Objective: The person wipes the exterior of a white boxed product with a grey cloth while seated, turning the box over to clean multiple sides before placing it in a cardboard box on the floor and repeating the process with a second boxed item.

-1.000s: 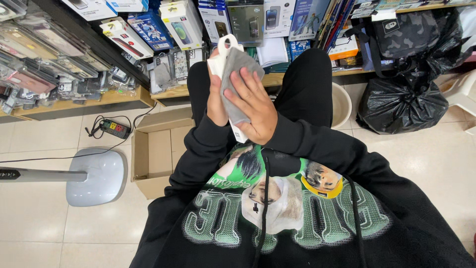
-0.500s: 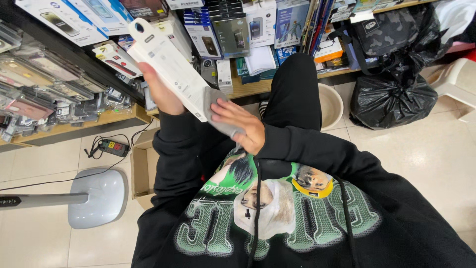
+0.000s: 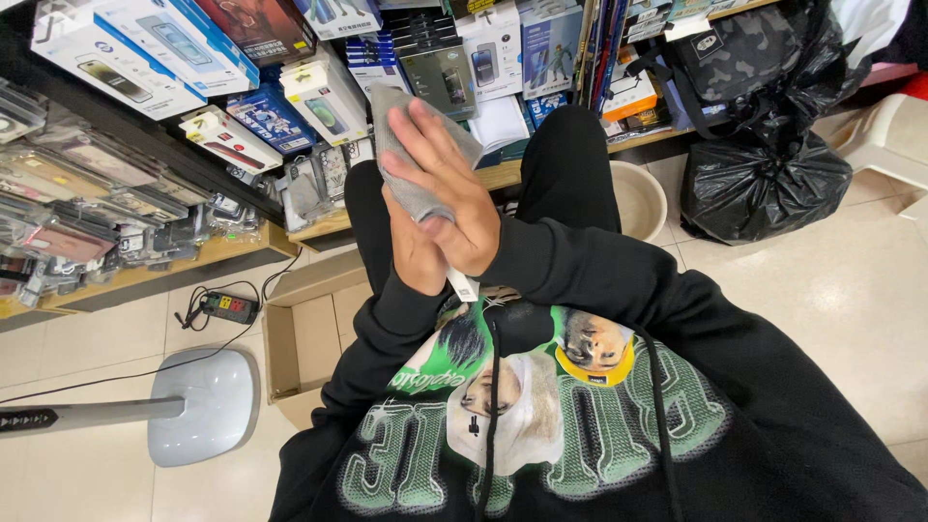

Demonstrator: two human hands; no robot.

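— Up on the slanted black rack, top left?
— White flat boxes (image 3: 116, 58) with phone pictures and blue edging, side by side; a dark reddish box (image 3: 261, 27) next to them. Below, clear blister packs (image 3: 87, 227) crowding a wooden shelf edge (image 3: 246, 246).
— Middle of the shelf?
— A grey box (image 3: 440, 82) and a white one (image 3: 493, 53), both upright, behind the raised hands. Further right, a black rubbish bag (image 3: 764, 184) on the floor, a beige tub (image 3: 638, 198) beside it.
— On the floor to the left?
— An open cardboard carton (image 3: 309, 333), a power strip (image 3: 227, 307) with its cable, a white fan base (image 3: 203, 406).
— Hands?
— Raised in front of the chest, pressed together. Right hand (image 3: 454, 198) flat, fingers stretched, laid over a grey cloth (image 3: 411, 159). Left hand (image 3: 411, 256) underneath, mostly hidden, seemingly clasping a white slim package (image 3: 462, 285), only its lower tip showing below the palms.
— Grip?
— Right: pressing the cloth, not curled round it. Left: closed on the package, probably; hard to tell from here.
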